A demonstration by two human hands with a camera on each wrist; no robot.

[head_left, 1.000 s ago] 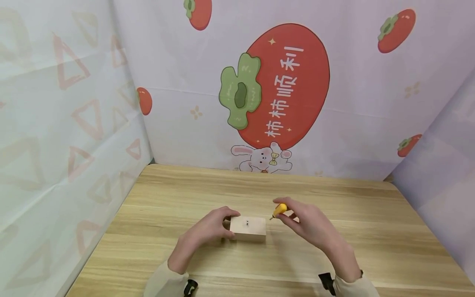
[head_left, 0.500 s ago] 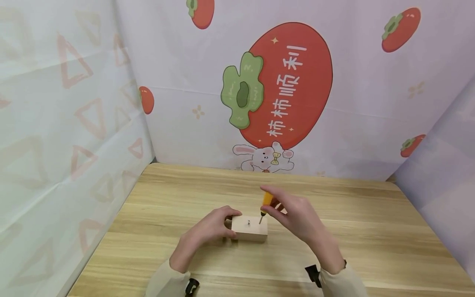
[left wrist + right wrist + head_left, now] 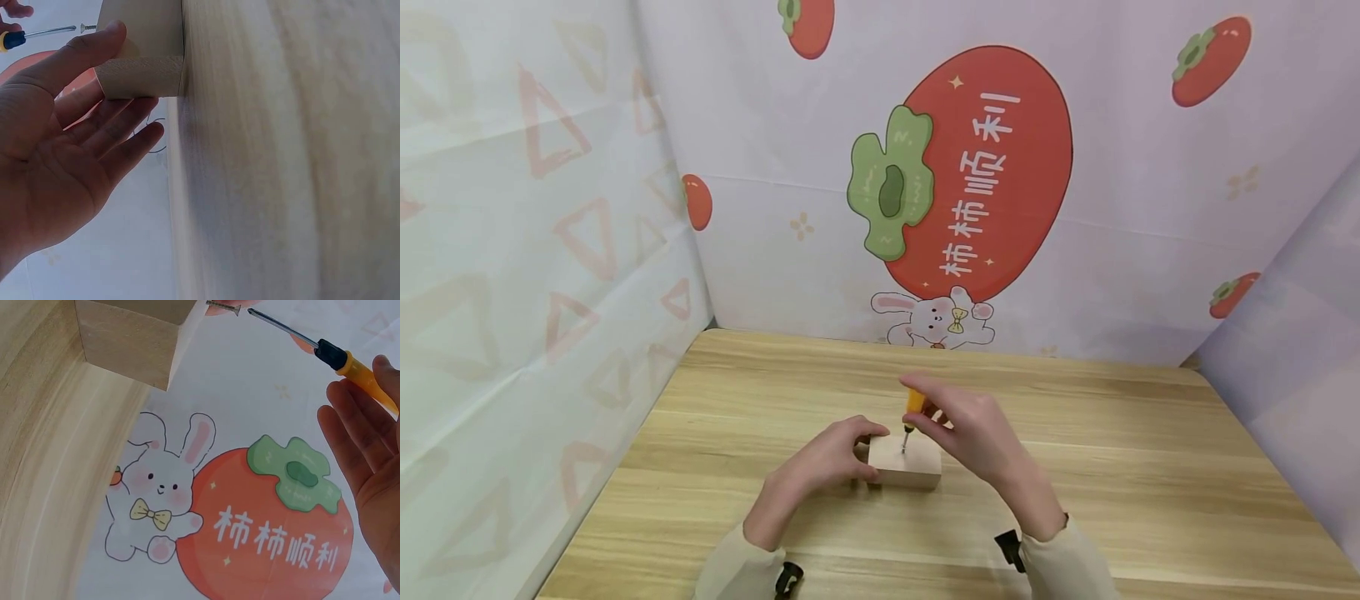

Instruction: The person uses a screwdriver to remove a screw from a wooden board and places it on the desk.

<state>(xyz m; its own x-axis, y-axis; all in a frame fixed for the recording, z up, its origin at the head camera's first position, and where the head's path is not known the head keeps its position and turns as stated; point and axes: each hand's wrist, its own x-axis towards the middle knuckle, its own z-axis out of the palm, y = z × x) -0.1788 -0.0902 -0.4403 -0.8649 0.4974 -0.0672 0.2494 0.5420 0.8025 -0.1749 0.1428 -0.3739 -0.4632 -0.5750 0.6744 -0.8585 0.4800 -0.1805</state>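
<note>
A pale wooden block (image 3: 916,460) lies flat on the table. My left hand (image 3: 823,457) grips its left end, thumb on the near side and fingers on the far side; the left wrist view shows the thumb (image 3: 94,47) against the block. A screw (image 3: 225,307) stands partly out of the block's top. Above it my right hand (image 3: 973,429) pinches the yellow handle of a screwdriver (image 3: 915,404), shaft pointing down. In both wrist views a small gap separates the screwdriver's tip from the screw head.
The wood-grain table (image 3: 760,375) extends around the block. A white cloth backdrop (image 3: 760,267) printed with persimmons and a rabbit hangs behind it, and more cloth (image 3: 512,333) closes off the left side.
My right hand has moved left from beside the block to above the screw, tipping the screwdriver from slanted to nearly upright. The left hand and block stay in place.
</note>
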